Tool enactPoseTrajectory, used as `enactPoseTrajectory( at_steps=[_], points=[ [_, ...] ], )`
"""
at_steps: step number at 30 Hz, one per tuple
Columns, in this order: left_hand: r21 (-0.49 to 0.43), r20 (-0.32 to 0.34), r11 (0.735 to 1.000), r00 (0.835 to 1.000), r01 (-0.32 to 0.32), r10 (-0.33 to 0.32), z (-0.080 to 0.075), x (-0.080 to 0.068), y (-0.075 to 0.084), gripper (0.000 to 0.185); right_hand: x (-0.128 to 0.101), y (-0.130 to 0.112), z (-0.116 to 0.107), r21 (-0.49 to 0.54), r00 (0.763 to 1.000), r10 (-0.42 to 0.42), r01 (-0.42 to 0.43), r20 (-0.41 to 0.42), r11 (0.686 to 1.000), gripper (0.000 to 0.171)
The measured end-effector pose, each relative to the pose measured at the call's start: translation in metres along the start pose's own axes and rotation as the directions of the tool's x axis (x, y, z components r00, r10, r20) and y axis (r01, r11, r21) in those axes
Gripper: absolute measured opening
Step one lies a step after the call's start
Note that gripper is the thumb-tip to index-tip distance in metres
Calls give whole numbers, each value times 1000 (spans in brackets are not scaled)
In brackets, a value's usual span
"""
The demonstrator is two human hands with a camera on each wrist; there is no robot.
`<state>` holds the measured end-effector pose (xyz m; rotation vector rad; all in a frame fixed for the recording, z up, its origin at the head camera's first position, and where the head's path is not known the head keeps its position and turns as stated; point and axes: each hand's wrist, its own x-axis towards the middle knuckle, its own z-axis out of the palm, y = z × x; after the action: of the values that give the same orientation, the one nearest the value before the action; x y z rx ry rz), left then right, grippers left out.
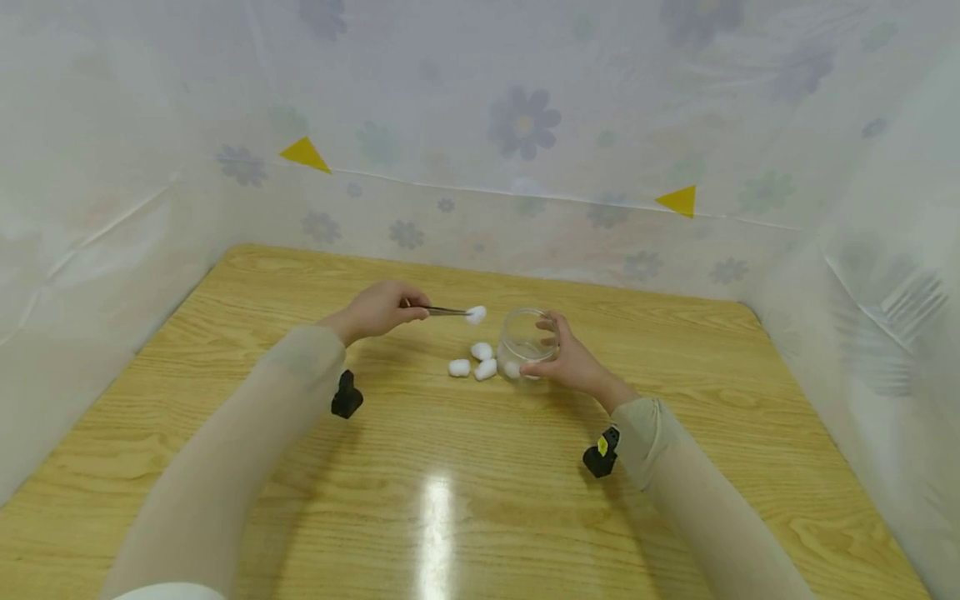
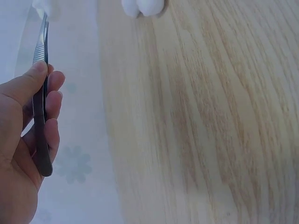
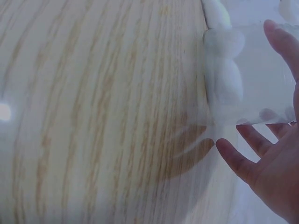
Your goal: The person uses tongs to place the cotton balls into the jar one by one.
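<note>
We see a wood-grain table (image 1: 517, 450). Nearest, a black wrist device (image 1: 598, 460) on the right carries a yellow patch (image 1: 602, 446). Beyond it, our right hand (image 1: 573, 367) grasps a clear jar (image 1: 525, 346) with white balls at its bottom; three loose cotton balls (image 1: 485, 369) lie just left. Slightly farther, our left hand (image 1: 378, 311) pinches tweezers (image 1: 447, 311), their tips holding another ball (image 1: 476, 315) left of the jar. Farthest hangs a flowered sheet (image 1: 450, 117) bearing yellow triangles (image 1: 305, 154).

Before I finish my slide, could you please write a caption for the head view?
Left hand holds a white ball in tweezers; right hand grips a clear jar.
</note>
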<state>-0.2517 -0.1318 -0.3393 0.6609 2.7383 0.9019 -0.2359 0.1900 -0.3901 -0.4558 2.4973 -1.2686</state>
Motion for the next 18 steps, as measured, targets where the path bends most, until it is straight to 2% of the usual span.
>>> enactPoseTrajectory(
  at_steps=[14, 18],
  points=[
    [6, 2, 1000, 1000, -6, 6, -4, 9, 16, 24, -1, 0, -1, 1, 1000, 5, -5, 11, 1000, 98],
    [12, 6, 1000, 1000, -12, 12, -4, 11, 19, 24, -4, -7, -2, 17, 1000, 12, -13, 23, 1000, 96]
  ],
)
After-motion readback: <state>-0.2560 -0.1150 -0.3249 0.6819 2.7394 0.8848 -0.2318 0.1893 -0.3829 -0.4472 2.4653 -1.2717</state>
